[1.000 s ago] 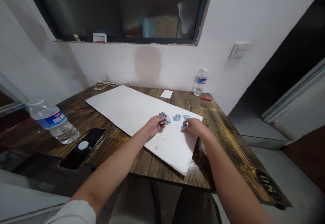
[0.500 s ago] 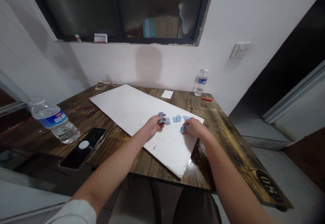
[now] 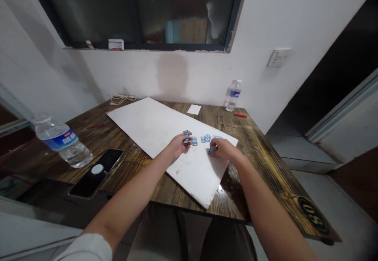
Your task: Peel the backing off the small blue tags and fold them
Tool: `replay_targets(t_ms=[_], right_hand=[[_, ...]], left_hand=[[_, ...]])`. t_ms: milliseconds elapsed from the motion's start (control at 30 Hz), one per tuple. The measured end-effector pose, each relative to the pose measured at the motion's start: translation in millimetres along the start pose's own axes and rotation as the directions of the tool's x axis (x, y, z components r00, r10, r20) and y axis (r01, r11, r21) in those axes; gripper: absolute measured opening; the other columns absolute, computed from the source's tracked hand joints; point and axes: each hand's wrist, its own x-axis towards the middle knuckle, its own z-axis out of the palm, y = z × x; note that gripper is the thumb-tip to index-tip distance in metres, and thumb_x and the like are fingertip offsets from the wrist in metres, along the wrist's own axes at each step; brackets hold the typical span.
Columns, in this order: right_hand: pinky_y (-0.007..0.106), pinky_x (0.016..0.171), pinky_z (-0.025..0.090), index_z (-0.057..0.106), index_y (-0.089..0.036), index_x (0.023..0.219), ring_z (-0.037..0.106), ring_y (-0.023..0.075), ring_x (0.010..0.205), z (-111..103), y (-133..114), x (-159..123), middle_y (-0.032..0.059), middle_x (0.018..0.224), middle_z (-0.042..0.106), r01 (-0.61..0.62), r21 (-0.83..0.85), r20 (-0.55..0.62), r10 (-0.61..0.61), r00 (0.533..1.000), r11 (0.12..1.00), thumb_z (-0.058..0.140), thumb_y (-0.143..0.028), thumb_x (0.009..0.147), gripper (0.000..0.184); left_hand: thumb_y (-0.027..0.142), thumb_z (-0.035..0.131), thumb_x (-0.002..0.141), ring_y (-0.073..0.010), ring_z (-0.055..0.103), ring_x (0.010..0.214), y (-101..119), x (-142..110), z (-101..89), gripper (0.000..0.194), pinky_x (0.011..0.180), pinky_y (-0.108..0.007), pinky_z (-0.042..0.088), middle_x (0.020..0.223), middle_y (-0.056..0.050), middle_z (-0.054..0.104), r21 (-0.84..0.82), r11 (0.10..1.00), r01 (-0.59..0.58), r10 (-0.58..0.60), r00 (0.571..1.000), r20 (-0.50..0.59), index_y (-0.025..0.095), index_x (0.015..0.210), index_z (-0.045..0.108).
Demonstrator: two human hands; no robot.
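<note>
While my left hand [image 3: 178, 145] pinches a few small blue-printed cards [image 3: 186, 136], my right hand [image 3: 223, 149] pinches a second bunch [image 3: 212, 151] on the white board [image 3: 153, 131]. More cards [image 3: 205, 138] lie just beyond, between my hands. The water bottle's [image 3: 60, 142] blue label is unreadable; the table's [image 3: 132, 170] round black tag [image 3: 313, 215] reads 80.

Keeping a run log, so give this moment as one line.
left hand: holds blue-white pieces | right hand: touches more pieces | surface: white board on wooden table
</note>
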Motion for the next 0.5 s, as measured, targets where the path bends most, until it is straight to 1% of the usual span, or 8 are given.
replay_targets(t_ms=[100,200,267,300,333,400,467,500], right_hand=[[0.022,0.057,0.034,0.065,-0.019,0.079,0.056,0.0149,0.072,0.2,-0.5,1.7,0.0002,0.079,0.066,0.036,0.076,-0.039,-0.033,0.999,0.996,0.073,-0.014,0.057,0.024],[0.023,0.057,0.037,0.066,-0.018,0.081,0.055,0.0138,0.065,0.6,-4.8,4.2,-0.0018,0.072,0.065,0.051,0.273,-0.12,-0.018,0.993,0.961,0.074,-0.017,0.058,0.024],[0.024,0.058,0.04,0.066,-0.017,0.079,0.055,0.0137,0.062,0.8,-10.0,5.4,-0.0014,0.068,0.064,0.086,0.399,-0.206,-0.002,0.978,0.913,0.072,-0.022,0.064,0.016],[0.025,0.06,0.041,0.066,-0.017,0.076,0.056,0.014,0.063,1.0,-13.1,5.5,-0.0004,0.069,0.064,0.128,0.434,-0.274,-0.005,0.962,0.892,0.069,-0.023,0.068,0.011],[0.026,0.062,0.043,0.066,-0.017,0.076,0.057,0.0145,0.065,1.4,-16.3,5.3,0.0009,0.071,0.065,0.19,0.444,-0.356,-0.022,0.934,0.876,0.067,-0.023,0.071,0.008],[0.027,0.068,0.045,0.068,-0.018,0.078,0.059,0.0154,0.072,3.2,-22.7,3.9,0.0034,0.079,0.065,0.342,0.398,-0.513,-0.103,0.852,0.851,0.061,-0.021,0.077,0.008],[0.028,0.073,0.046,0.07,-0.019,0.083,0.059,0.0157,0.078,7.2,-28.2,1.8,0.0044,0.085,0.064,0.461,0.31,-0.601,-0.204,0.773,0.832,0.057,-0.017,0.08,0.014],[0.028,0.073,0.046,0.071,-0.019,0.085,0.058,0.0157,0.08,10.2,-30.4,1.0,0.0045,0.087,0.062,0.491,0.268,-0.615,-0.245,0.749,0.829,0.055,-0.014,0.081,0.017]], left_hand=[[0.012,0.047,0.088,-0.0074,0.055,0.048,-0.1,0.3,-1.0,0.014,0.042,-0.016,0.041,0.069,-0.003,0.06,-0.002,1.0,0.002,-0.002,1.0,0.02,0.013,0.093,0.06],[0.012,0.043,0.09,-0.01,0.059,0.052,-0.3,-0.9,-1.2,0.018,0.045,-0.018,0.044,0.071,-0.005,0.063,-0.019,1.0,0.003,-0.001,0.995,0.098,0.011,0.095,0.06],[0.014,0.043,0.091,-0.0126,0.063,0.059,-0.4,-3.4,-0.1,0.019,0.05,-0.021,0.048,0.076,-0.009,0.066,-0.021,0.999,0.025,-0.021,0.984,0.175,0.009,0.096,0.06],[0.016,0.043,0.092,-0.0141,0.065,0.063,-0.4,-5.1,0.7,0.02,0.054,-0.022,0.05,0.079,-0.011,0.067,-0.013,0.999,0.044,-0.04,0.976,0.213,0.009,0.098,0.061],[0.018,0.044,0.092,-0.0157,0.067,0.068,-0.5,-6.9,1.7,0.021,0.059,-0.024,0.052,0.083,-0.013,0.068,0.0,0.998,0.064,-0.062,0.966,0.249,0.008,0.099,0.061],[0.023,0.044,0.094,-0.019,0.069,0.078,-1.1,-10.8,3.8,0.025,0.069,-0.027,0.054,0.091,-0.016,0.069,0.033,0.994,0.106,-0.111,0.941,0.319,0.006,0.103,0.061],[0.025,0.041,0.095,-0.0213,0.069,0.086,-2.4,-14.3,5.8,0.03,0.076,-0.031,0.054,0.096,-0.019,0.069,0.045,0.989,0.144,-0.15,0.914,0.378,0.005,0.105,0.06],[0.027,0.04,0.096,-0.0219,0.069,0.088,-3.3,-15.9,6.7,0.031,0.079,-0.032,0.053,0.097,-0.02,0.069,0.04,0.986,0.159,-0.162,0.902,0.399,0.005,0.105,0.06]])
